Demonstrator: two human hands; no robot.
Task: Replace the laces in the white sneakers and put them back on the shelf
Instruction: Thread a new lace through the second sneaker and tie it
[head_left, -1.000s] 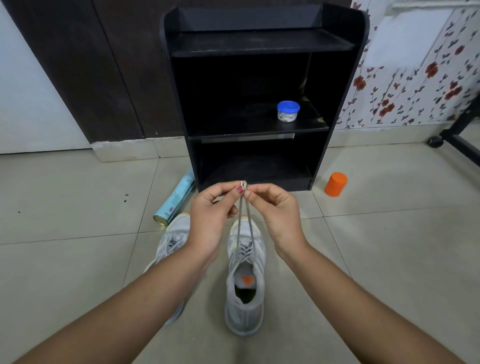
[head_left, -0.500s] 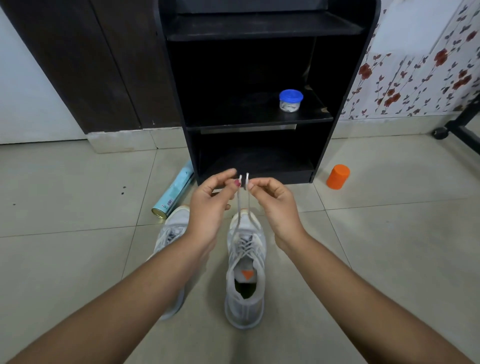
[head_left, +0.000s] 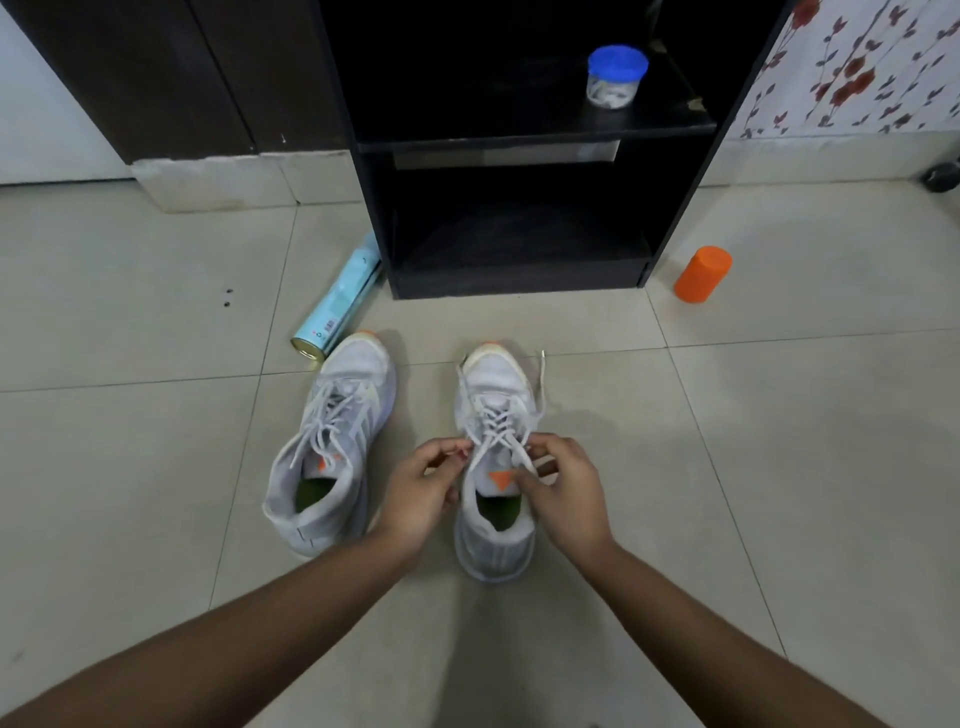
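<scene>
Two white sneakers stand side by side on the tiled floor, toes toward the black shelf (head_left: 519, 140). The left sneaker (head_left: 332, 447) is laced and nothing touches it. Over the tongue of the right sneaker (head_left: 493, 467), my left hand (head_left: 421, 493) pinches one strand of the white lace (head_left: 493, 421) at the shoe's left side. My right hand (head_left: 561, 488) pinches the other strand at the right side. One loose lace end (head_left: 541, 374) trails on the floor beside the toe.
A light blue can (head_left: 337, 306) lies on the floor left of the shelf base. An orange cylinder (head_left: 702, 274) stands to the right. A small jar with a blue lid (head_left: 615, 77) sits on the middle shelf. Flowered wall at right.
Both hands came down from holding the lace tips raised in front of the shelf to the right sneaker's tongue. The lace ends now fall loose by the shoe.
</scene>
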